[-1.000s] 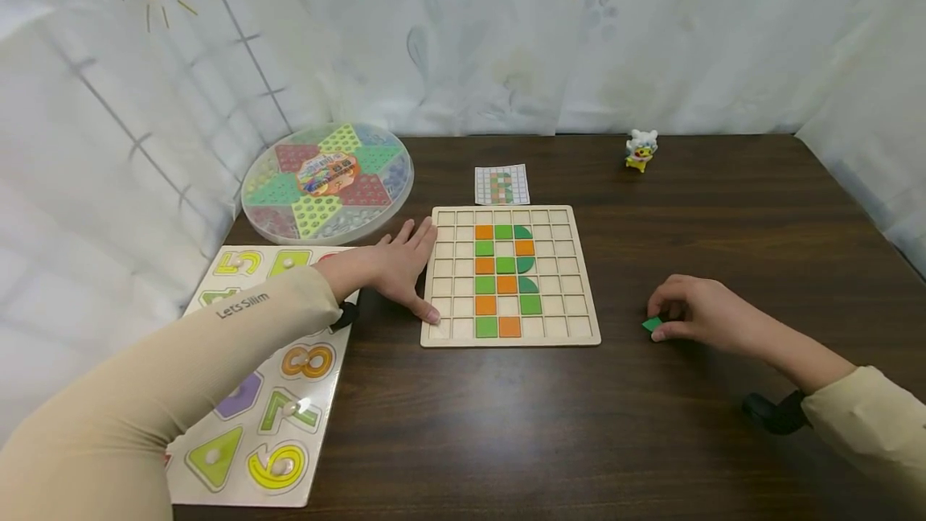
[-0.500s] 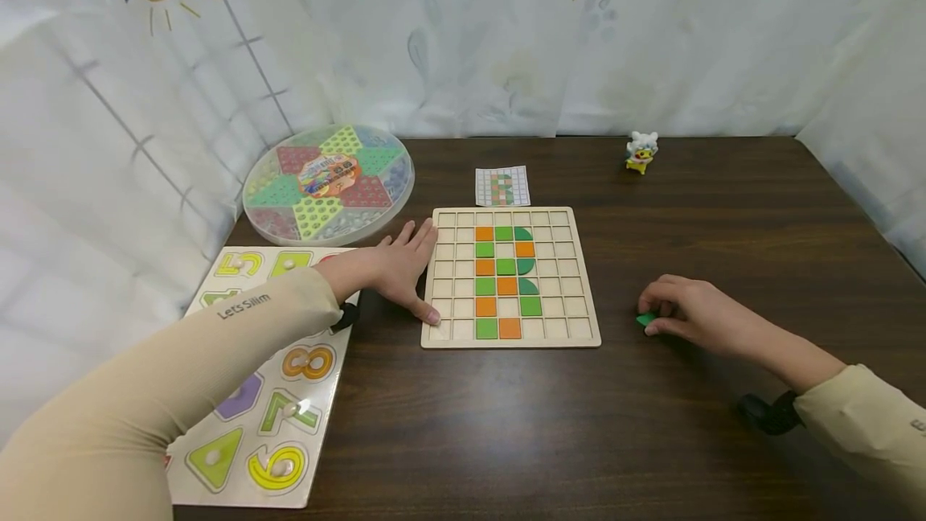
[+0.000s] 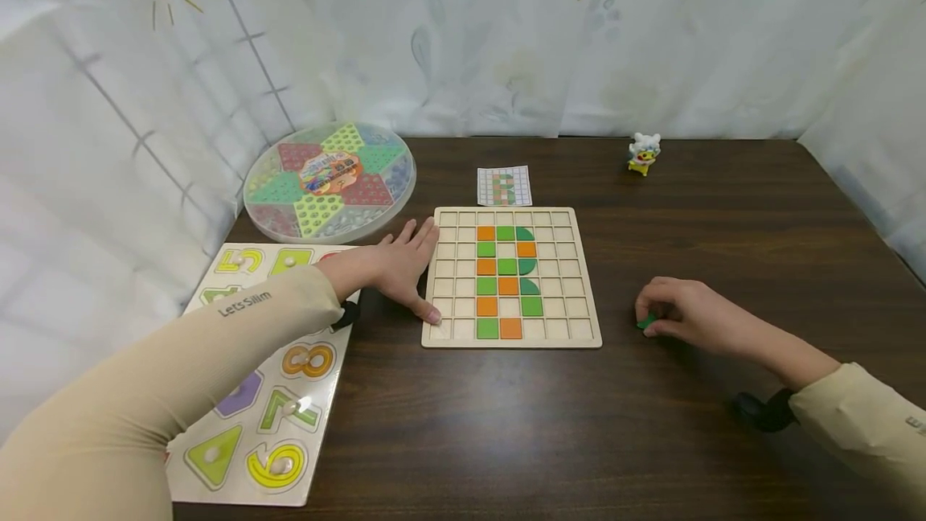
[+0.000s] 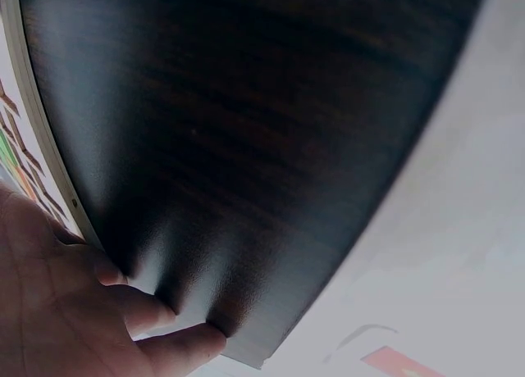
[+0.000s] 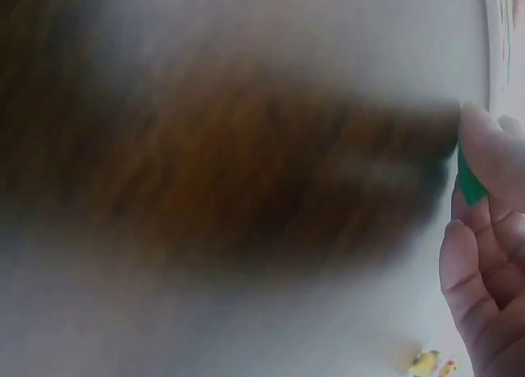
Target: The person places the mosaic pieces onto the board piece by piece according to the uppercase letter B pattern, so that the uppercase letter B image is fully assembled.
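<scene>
A wooden grid board (image 3: pixel 582 300) lies in the middle of the table, with orange and light green square tiles and dark green quarter-round tiles in its cells. My left hand (image 3: pixel 402 270) rests with spread fingers against the board's left edge, thumb over its lower left corner. To the right of the board, my right hand (image 3: pixel 686 313) pinches a small green tile (image 5: pixel 471 180) between thumb and fingers, low over the table. Most of this tile is hidden by the fingers, so I cannot tell its full shape.
Behind the board lies a small pattern card (image 3: pixel 504 186). A round Chinese checkers set (image 3: pixel 329 175) sits at the back left. Under my left forearm is a number-and-shape knob puzzle (image 3: pixel 239 489). A small white-and-yellow figurine (image 3: pixel 643 153) stands at the back right.
My right hand has shifted slightly left toward the board with the green tile, which now shows less between the fingers. The left hand has stayed on the board's edge.
</scene>
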A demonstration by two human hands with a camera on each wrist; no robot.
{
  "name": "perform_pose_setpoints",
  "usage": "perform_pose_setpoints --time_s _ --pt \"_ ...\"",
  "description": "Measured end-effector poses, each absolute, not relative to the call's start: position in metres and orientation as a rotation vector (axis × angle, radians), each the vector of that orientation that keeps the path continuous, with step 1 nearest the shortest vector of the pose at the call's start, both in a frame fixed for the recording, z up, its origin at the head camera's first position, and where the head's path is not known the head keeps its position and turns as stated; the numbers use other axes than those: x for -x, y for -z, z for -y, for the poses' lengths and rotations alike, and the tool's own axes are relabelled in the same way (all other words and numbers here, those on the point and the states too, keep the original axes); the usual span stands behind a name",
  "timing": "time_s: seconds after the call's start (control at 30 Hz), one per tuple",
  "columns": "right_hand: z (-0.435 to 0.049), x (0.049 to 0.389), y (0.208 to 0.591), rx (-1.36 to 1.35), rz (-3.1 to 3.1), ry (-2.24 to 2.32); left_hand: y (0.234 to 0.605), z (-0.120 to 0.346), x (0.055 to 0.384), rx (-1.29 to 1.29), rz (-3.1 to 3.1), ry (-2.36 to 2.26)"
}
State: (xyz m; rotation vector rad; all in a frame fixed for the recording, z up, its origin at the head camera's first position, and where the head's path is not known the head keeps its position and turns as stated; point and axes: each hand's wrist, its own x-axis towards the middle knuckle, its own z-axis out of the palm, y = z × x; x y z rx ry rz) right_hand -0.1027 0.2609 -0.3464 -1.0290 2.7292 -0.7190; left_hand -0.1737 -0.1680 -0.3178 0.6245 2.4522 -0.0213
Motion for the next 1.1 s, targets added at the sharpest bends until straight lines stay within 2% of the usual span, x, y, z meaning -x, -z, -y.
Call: perform_pose_setpoints --time_s 0.1,0.3,0.43,0.73,1.1 --pt "-0.255 0.103 0.347 0.982 -2.734 0.772 0.318 0.169 0.174 -0.628 -2.453 0.019" --pt "-0.234 0.106 0.339 0.666 -2.686 0.961 0.317 0.168 0.174 -0.635 -2.457 0.022" --pt "-0.217 0.11 0.337 0.559 -2.599 1.119 0.317 0.169 0.174 -0.631 -2.455 0.022" --pt "-0.187 0.115 0.332 0.431 -2.447 1.231 0.317 0.169 0.172 -0.634 -2.461 0.019" --pt "-0.156 0.105 0.333 0.485 -2.462 1.207 0.318 0.169 0.174 -0.642 -2.458 0.02"
